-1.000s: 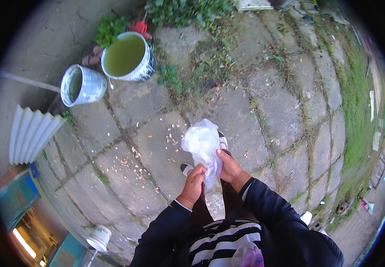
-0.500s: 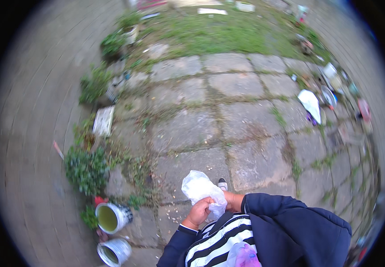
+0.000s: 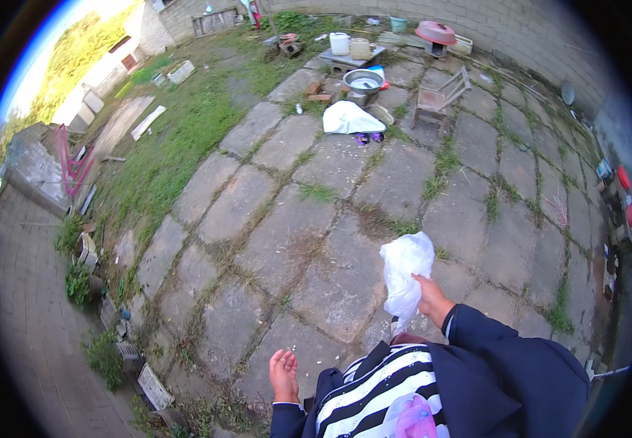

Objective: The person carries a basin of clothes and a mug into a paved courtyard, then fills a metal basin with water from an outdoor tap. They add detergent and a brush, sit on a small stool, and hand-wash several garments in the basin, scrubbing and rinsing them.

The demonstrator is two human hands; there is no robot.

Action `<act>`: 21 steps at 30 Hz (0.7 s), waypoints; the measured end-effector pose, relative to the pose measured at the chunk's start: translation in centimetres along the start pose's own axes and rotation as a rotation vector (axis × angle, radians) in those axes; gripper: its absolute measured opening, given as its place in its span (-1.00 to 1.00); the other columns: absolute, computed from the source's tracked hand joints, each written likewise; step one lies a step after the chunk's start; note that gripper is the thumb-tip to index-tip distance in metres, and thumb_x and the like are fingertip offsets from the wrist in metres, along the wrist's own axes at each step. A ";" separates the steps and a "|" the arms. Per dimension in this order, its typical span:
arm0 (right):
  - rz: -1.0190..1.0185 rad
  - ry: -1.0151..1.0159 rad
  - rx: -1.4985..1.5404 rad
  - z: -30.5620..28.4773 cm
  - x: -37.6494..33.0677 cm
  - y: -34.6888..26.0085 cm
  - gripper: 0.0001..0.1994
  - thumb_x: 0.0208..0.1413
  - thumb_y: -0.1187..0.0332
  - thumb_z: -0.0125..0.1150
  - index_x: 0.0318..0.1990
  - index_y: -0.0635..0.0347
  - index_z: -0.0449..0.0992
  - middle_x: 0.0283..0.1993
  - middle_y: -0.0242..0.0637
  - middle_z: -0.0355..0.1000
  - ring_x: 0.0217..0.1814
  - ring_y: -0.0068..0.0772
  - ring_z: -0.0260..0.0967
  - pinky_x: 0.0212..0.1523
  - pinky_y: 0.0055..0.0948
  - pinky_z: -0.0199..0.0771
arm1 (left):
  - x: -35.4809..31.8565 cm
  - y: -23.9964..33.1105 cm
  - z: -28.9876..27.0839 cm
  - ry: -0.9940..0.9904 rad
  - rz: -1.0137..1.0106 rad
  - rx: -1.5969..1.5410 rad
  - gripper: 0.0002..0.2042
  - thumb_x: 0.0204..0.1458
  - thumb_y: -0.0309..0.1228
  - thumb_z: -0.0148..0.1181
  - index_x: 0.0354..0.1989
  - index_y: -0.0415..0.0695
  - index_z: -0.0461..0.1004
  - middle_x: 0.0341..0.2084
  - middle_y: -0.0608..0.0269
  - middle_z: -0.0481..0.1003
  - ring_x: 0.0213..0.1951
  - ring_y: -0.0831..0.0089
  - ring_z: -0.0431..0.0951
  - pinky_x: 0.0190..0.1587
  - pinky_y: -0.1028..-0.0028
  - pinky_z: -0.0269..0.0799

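Note:
My right hand is closed on a crumpled white plastic bag, held out in front of me to the right. The bag hangs over the stone paving, its contents hidden. My left hand is apart from it at the lower middle, its fingers loosely bent and nothing visible in them. Small pale bits lie scattered on the slabs near that hand. Dark sleeves cover both forearms, over a black-and-white striped top.
Ahead, a white sheet-like bundle lies by a metal basin and purple shoes. A wooden chair and red-lidded stove stand beyond. Grass spreads at the far left; potted plants line the left edge.
My view has swung to the right. My hands, earlier together at the bag, are now apart: the left has let go, and the right carries the bag off to the right.

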State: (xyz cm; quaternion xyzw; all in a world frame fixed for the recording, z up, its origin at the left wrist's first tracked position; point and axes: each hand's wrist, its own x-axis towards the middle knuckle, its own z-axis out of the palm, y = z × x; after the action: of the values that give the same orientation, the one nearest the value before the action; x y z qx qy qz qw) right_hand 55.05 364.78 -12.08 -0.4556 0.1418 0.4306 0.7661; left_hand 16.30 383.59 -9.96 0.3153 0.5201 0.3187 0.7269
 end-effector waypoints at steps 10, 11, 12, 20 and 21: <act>-0.235 0.321 0.220 -15.8 9.8 -20.0 -0.58 0.17 0.29 0.01 0.17 0.17 0.24 0.03 -0.18 0.40 0.05 -0.11 0.37 0.11 -0.06 0.32 | 10.0 -6.0 3.4 0.534 -0.192 0.035 -0.62 0.14 -0.23 -0.07 0.11 -0.06 0.24 -0.09 0.20 0.38 -0.16 0.42 0.41 -0.02 0.37 0.33; -0.242 0.298 0.250 -16.1 11.1 -20.6 -0.55 0.16 0.31 0.03 0.19 0.16 0.20 0.06 -0.17 0.37 0.08 -0.08 0.35 0.13 -0.04 0.30 | 10.7 -5.5 4.0 0.535 -0.202 0.062 -0.62 0.14 -0.22 -0.08 0.11 -0.06 0.24 -0.10 0.20 0.39 -0.17 0.42 0.41 -0.02 0.38 0.33; -0.244 0.298 0.258 -15.3 12.3 -21.5 -0.55 0.16 0.31 0.03 0.20 0.18 0.20 0.06 -0.17 0.37 0.08 -0.09 0.35 0.13 -0.05 0.30 | 11.5 -4.6 5.3 0.532 -0.204 0.081 -0.61 0.13 -0.22 -0.08 0.11 -0.06 0.24 -0.10 0.21 0.40 -0.17 0.43 0.41 -0.02 0.38 0.33; -0.323 0.172 0.325 -6.6 21.0 -30.3 -0.61 0.21 0.26 -0.02 0.16 0.16 0.27 0.05 -0.21 0.40 0.07 -0.14 0.35 0.10 -0.12 0.35 | 30.4 0.2 19.4 0.372 -0.212 0.246 -0.73 0.10 -0.24 -0.02 -0.05 -0.01 0.37 -0.29 0.30 0.44 -0.27 0.48 0.43 -0.13 0.41 0.38; -0.352 0.210 0.315 -7.6 21.4 -32.6 -0.62 0.22 0.25 -0.03 0.15 0.16 0.29 0.05 -0.21 0.40 0.07 -0.14 0.36 0.09 -0.11 0.36 | 34.0 0.3 24.0 0.283 -0.206 0.207 -0.75 0.08 -0.21 0.05 -0.10 0.01 0.38 -0.35 0.33 0.43 -0.25 0.47 0.44 -0.12 0.44 0.38</act>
State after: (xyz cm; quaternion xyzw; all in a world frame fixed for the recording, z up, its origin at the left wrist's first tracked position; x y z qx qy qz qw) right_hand 94.69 362.95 -10.48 -0.3905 0.2043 0.2136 0.8719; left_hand 47.94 407.65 -22.41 0.2856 0.6765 0.2284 0.6392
